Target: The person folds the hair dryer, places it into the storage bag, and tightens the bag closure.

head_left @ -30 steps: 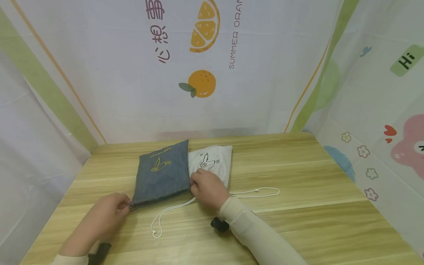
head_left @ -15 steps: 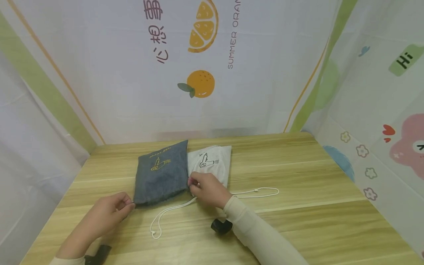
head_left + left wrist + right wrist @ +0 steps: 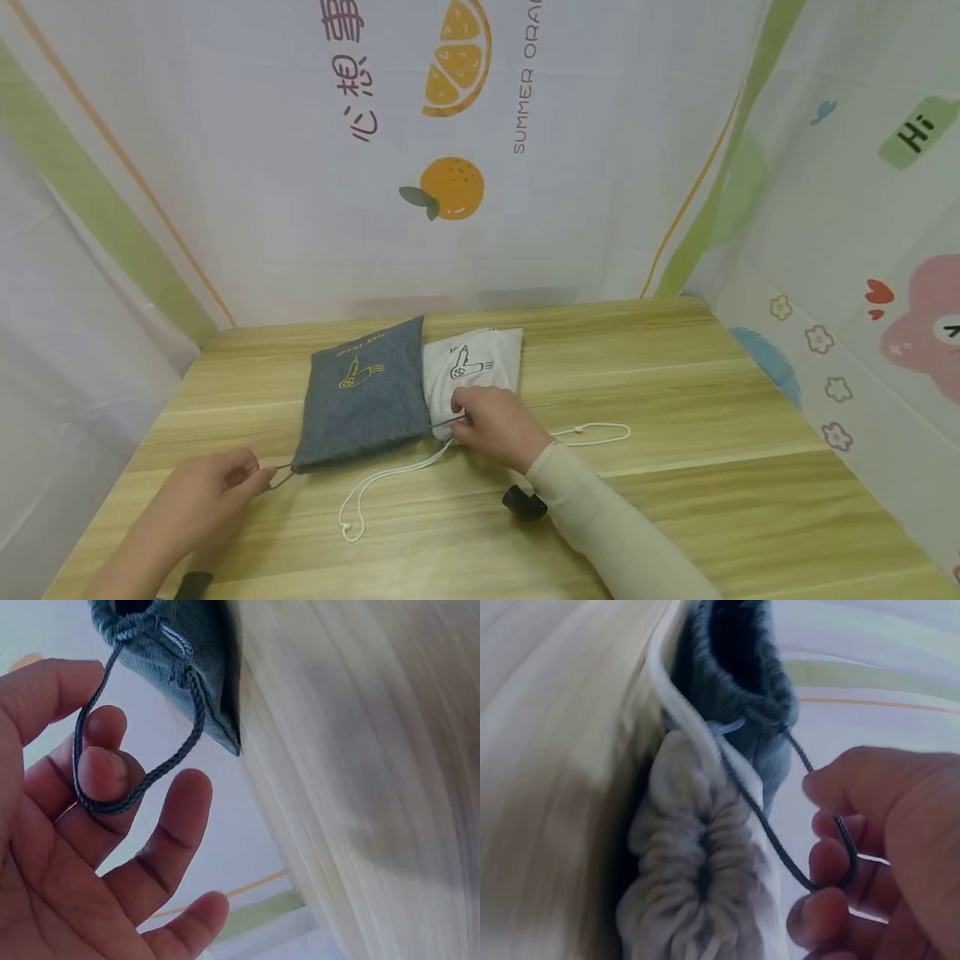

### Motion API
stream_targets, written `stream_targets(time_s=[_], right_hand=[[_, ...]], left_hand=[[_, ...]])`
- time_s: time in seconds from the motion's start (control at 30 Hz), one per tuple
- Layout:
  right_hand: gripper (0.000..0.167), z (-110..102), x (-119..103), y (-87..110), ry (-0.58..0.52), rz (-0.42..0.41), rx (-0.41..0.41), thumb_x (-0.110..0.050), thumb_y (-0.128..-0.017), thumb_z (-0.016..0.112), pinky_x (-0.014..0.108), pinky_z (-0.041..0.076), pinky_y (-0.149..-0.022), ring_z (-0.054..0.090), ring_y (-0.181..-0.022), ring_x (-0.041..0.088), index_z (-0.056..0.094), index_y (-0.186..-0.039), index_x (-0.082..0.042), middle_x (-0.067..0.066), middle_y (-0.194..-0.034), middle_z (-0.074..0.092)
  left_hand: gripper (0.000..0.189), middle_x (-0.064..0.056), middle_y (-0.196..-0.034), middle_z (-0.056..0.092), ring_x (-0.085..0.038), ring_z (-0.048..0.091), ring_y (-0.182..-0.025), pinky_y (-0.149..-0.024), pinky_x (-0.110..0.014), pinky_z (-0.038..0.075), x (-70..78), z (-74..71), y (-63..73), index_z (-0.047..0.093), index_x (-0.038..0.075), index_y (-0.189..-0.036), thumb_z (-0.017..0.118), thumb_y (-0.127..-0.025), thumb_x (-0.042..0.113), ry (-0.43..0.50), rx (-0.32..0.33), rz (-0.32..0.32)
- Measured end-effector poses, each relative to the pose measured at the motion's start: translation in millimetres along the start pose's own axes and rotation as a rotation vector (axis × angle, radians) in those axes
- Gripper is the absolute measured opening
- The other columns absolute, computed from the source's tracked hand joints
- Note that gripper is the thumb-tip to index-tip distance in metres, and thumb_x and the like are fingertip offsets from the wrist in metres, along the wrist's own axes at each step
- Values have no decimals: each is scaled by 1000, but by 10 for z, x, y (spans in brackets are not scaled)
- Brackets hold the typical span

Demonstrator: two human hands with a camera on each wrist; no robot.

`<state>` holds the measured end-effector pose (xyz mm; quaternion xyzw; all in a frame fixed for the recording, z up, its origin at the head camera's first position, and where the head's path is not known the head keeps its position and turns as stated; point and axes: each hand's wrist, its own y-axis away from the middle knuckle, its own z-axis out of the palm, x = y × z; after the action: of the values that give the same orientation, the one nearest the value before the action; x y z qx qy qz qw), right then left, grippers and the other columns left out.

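Observation:
A blue-grey drawstring bag (image 3: pixel 363 404), printed with a yellow hair dryer, lies on the table and overlaps a white drawstring bag (image 3: pixel 497 367) with a black print. At its front left corner, my left hand (image 3: pixel 206 496) holds a dark drawstring loop (image 3: pixel 196 720) hooked round its curled fingers. My right hand (image 3: pixel 498 427) draws the other dark drawstring loop (image 3: pixel 769 829) out of the right corner, in front of the white bag. Both loops are stretched away from the bag. The blue-grey bag's mouth (image 3: pixel 739 652) gapes open in the right wrist view, while the white bag's mouth (image 3: pixel 697 862) is gathered tight.
White cords (image 3: pixel 397 472) of the white bag trail to both sides on the wooden table (image 3: pixel 675 517). Behind stands a white curtain (image 3: pixel 300 208) with orange prints; another printed curtain (image 3: pixel 840 208) hangs at the right. A black wrist device (image 3: pixel 525 503) sits under the right forearm.
My hands have moved apart, the left one leftward and the right one rightward. Dark drawstring loops now show pulled out from both corners of the blue-grey bag, which stays in place.

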<state>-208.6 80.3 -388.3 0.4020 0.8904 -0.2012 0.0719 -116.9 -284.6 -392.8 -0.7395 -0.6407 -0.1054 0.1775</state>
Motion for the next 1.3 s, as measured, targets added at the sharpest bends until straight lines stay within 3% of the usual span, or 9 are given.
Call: stream_targets(time_s=[0.2,0.3,0.5,0.6,0.7,0.8,0.9,1.1,1.3], right_hand=[[15,11,22,54,185,-82,100,-12,-87,67,28,43,-58,49,-66,14,56,-79,-17,-6,-76,55],[13,32,51,65,261,-128,158,-13,-90,65,28,42,-64,48,-70,17,58,-80,-16,-5,-78,58],[14,51,91,86,352,-126,222,-19,-91,64,33,40,-70,47,-76,19,57,-79,-17,-5,-79,57],[15,45,91,94,365,-123,224,-21,-91,63,36,40,-75,47,-77,20,56,-78,-17,-4,-78,55],[16,33,92,97,381,-127,236,-22,-91,63,38,41,-80,49,-78,21,56,-78,-16,-3,-78,55],[18,21,94,96,396,-124,253,-24,-90,64,41,42,-85,51,-81,21,55,-77,-16,-2,-78,56],[20,15,100,97,407,-109,256,-27,-91,65,43,42,-89,52,-83,23,56,-78,-15,-1,-79,57],[21,18,114,115,424,-53,258,-30,-90,68,54,40,-99,55,-88,25,59,-81,-13,1,-81,60],[22,21,130,127,441,-14,284,-34,-91,67,57,36,-103,56,-89,25,63,-83,-13,0,-81,60]], left_hand=[[33,10,-61,45,-9,36,-56,-54,-28,33,-75,-16,22,55,23,-65,72,-91,32,-80,-49,10],[33,14,-60,48,-8,38,-56,-56,-31,37,-124,-13,35,55,26,-63,73,-90,32,-135,-17,55],[36,20,-62,51,-10,45,-60,-70,-43,41,-148,19,30,50,28,-62,79,-84,26,-191,164,184],[38,22,-65,49,-11,46,-64,-69,-40,40,-142,40,1,47,28,-62,80,-82,26,-203,276,284],[40,20,-64,48,-13,46,-62,-63,-37,39,-138,69,-47,45,27,-63,66,-93,43,-216,413,405],[51,12,-64,51,-18,47,-60,-63,-40,39,-139,91,-92,46,22,-65,41,-101,58,-227,500,472],[60,4,-65,52,-27,51,-62,-66,-45,41,-140,103,-107,47,17,-66,29,-102,62,-236,532,469],[66,-3,-67,54,-37,55,-68,-69,-51,43,-143,96,-98,53,11,-69,30,-100,64,-245,536,424],[68,-10,-67,56,-41,54,-69,-69,-52,44,-134,92,-107,57,5,-69,35,-101,61,-266,616,443]])
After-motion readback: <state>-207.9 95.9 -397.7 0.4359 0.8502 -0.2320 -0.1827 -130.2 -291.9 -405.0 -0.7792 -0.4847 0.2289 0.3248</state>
